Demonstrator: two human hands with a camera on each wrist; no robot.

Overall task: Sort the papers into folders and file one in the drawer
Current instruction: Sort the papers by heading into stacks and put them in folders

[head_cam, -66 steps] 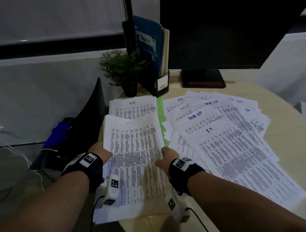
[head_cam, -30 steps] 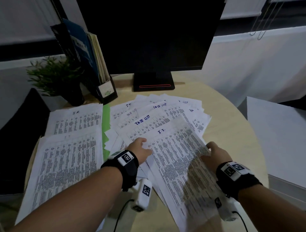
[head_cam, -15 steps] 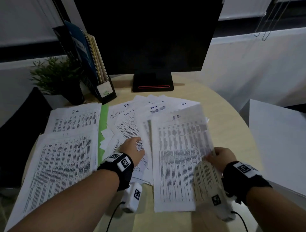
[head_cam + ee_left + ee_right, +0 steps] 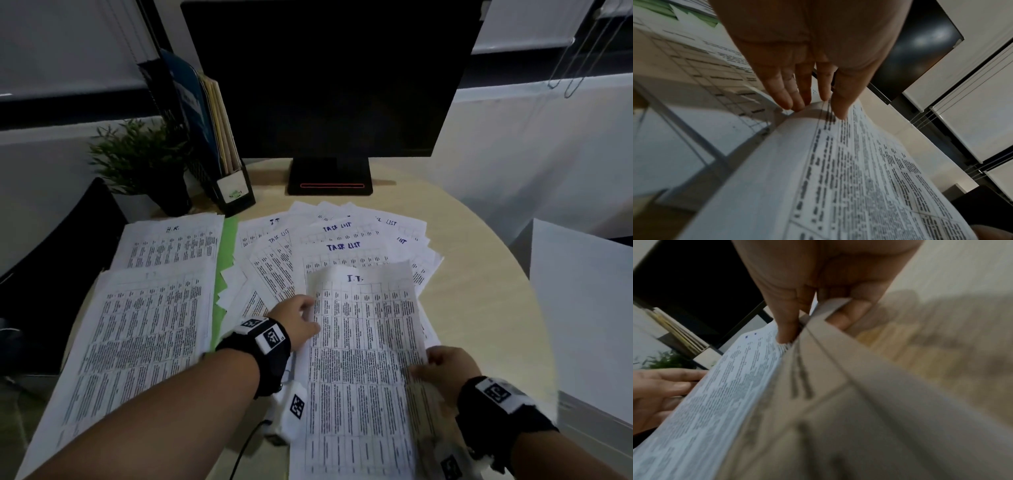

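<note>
Head view showed the I.T. sheet lifted just above the fanned papers, in front of the monitor. The right hand pinched the sheet's right edge between thumb and fingers, and the right wrist view confirmed that grasp. The left hand met the sheet's left edge with nearly straight fingers, touching it where the paper curled; no curled grip showed there. Left of the monitor's stand lay the H.R. pile on a green folder, with a second printed pile nearer the person. A file holder and plant stood left of the monitor.
</note>
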